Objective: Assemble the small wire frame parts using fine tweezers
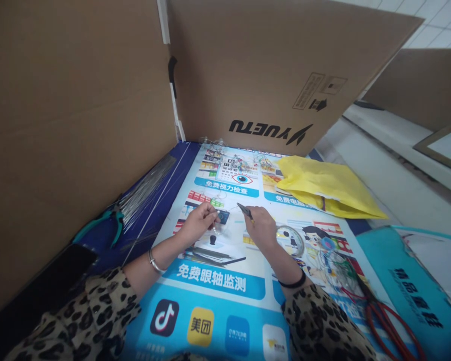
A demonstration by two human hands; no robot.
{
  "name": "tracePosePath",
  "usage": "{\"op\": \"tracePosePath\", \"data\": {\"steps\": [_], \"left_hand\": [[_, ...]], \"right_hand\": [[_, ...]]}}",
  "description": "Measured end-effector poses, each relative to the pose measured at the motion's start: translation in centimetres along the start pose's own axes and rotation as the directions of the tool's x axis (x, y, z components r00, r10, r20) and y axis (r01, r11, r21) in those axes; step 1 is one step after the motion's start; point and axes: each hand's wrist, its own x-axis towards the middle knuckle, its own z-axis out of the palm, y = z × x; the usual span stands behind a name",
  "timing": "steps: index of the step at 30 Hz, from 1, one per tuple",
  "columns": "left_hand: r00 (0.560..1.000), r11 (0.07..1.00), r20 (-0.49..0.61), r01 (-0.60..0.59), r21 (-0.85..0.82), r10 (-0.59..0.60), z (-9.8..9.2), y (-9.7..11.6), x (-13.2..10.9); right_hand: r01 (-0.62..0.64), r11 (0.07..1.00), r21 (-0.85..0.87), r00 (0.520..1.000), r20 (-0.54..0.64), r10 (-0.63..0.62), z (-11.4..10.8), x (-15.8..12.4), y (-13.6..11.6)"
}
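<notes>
My left hand [200, 224] is closed in a pinch on a thin wire strand, from which a short row of small pale beads [216, 229] hangs below the fingertips. My right hand [262, 229] is wrapped round a pair of pliers [244, 209], whose dark jaws point up and left toward the left hand. A fine length of wire seems to run between the fingertips and the jaws, too thin to follow fully. Both hands are just above a printed poster sheet [231, 313] that covers the work surface. A clear round dish or roll [290, 241] lies beside the right wrist.
Cardboard walls [248, 75] stand at the back and left. Straight metal wires [145, 188] and teal-handled pliers [115, 225] lie at left. Tangled wire pieces [244, 163] lie behind the hands. A yellow bag [334, 188], red-handled scissors [389, 321] and a teal packet [402, 281] are at right.
</notes>
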Motion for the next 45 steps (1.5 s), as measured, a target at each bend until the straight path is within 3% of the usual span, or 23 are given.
{"op": "tracePosePath", "data": {"steps": [8, 15, 23, 28, 38, 45], "left_hand": [[0.998, 0.992, -0.027, -0.057, 0.11, 0.06, 0.02, 0.26, -0.15], [0.994, 0.936, -0.01, -0.101, 0.338, 0.111, -0.29, 0.18, -0.37], [0.987, 0.863, 0.001, -0.14, 0.486, 0.16, -0.47, 0.02, -0.38], [0.99, 0.902, 0.035, -0.138, 0.41, 0.136, -0.51, -0.17, -0.31], [0.958, 0.995, 0.282, -0.075, 0.058, 0.056, -0.31, 0.26, -0.3], [0.96, 0.994, 0.277, -0.052, 0.097, 0.023, 0.05, 0.55, -0.34]], "right_hand": [[0.024, 0.995, -0.093, 0.998, 0.067, -0.018, 0.0, 0.02, -0.02], [-0.017, 0.994, -0.104, 0.999, 0.046, 0.022, 0.28, 0.03, 0.1], [0.075, 0.995, -0.07, 0.992, 0.106, -0.067, -0.33, 0.12, -0.34], [0.056, 0.998, -0.018, 0.994, 0.1, -0.054, -0.21, 0.13, -0.31], [0.09, 0.996, 0.029, 0.996, 0.025, -0.091, 0.54, 0.05, 0.05], [0.095, 0.994, 0.05, 0.995, 0.017, -0.096, 0.57, 0.04, -0.1]]}}
